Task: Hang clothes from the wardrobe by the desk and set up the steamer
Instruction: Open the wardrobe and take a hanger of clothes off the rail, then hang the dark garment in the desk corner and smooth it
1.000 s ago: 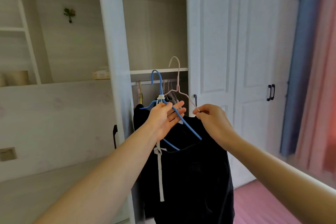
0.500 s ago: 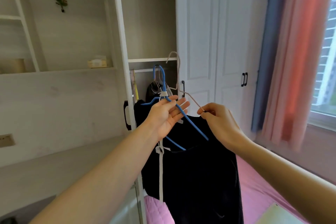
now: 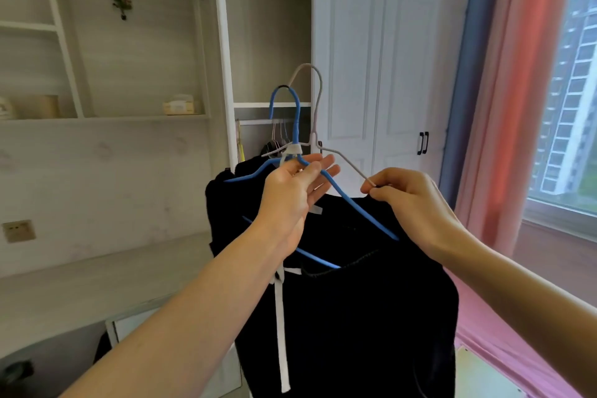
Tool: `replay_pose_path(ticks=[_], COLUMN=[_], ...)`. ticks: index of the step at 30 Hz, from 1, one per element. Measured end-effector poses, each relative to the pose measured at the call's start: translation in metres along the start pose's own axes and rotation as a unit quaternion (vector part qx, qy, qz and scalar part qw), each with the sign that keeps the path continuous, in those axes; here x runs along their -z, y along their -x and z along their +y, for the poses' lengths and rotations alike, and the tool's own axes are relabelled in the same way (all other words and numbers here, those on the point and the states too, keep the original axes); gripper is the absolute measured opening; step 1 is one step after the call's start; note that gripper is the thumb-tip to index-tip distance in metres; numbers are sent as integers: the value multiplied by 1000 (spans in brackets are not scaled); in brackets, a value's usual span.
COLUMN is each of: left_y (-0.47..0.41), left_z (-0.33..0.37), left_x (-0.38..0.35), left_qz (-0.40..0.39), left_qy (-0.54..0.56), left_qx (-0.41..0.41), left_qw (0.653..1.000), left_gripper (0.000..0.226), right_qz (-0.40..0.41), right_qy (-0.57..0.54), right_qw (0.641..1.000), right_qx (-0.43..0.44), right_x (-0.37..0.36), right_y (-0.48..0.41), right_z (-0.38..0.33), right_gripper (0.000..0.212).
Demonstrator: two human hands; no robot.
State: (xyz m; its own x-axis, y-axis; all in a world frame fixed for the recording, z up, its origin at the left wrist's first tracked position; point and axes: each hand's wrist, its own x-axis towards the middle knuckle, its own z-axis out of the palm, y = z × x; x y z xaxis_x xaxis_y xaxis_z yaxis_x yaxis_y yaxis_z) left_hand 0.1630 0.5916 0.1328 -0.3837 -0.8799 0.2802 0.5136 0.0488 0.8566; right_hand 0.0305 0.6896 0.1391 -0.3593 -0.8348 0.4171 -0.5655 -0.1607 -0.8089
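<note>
Our left hand (image 3: 290,195) loosely holds the blue hanger (image 3: 297,119), right hand (image 3: 412,200) pinches the pale hanger (image 3: 318,107); seemingly tangled, the black garment (image 3: 355,317) could slip.

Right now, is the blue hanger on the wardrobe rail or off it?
Off. The left hand holds the blue hanger up, its hook free in air before the rail.

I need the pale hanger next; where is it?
Centre of the head view: the pale hanger is right of the blue hanger, its arm pinched by the right hand.

Pale shelves (image 3: 106,118) left; pink curtain (image 3: 523,74) beside daylit window (image 3: 578,107); perhaps a bed (image 3: 471,323) below.
</note>
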Motion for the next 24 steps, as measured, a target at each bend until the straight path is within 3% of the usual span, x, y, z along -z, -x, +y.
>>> replay_pose_path(ticks=[13, 24], left_y=[80, 172], left_z=[2, -3], left_x=[13, 52], left_qz=[157, 270], left_qy=[-114, -275], left_qx=[-125, -170], left_qw=[973, 907], left_gripper=[24, 20], right_qz=[-166, -290], right_qy=[-42, -47], right_qw=[983, 949], right_qx=[63, 114], right_x=[-1, -55], right_y=[30, 71], right_z=[-10, 2], right_gripper=[21, 20])
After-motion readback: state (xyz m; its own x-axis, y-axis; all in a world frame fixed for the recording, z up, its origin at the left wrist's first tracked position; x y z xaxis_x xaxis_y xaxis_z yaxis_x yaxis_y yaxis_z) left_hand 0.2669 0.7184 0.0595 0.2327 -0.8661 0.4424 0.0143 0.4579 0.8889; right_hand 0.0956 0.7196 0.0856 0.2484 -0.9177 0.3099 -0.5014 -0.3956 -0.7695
